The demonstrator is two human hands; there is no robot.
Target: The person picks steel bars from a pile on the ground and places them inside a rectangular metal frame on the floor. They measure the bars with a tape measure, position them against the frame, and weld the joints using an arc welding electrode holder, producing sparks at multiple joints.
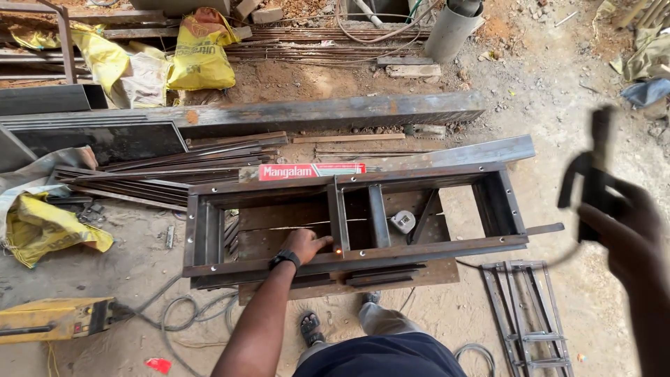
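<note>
Loosely curled fingers (317, 242) on steel frame (349, 259)

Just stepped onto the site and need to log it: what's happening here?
A person stands over a rectangular steel frame lying on the dirt. Their left hand rests on the frame's front rail, fingers beside a small glowing orange spot at an inner upright. Their right hand, raised and blurred, grips a dark tool with a cable. A tape measure lies inside the frame, and a yellow machine sits at the lower left.
</note>
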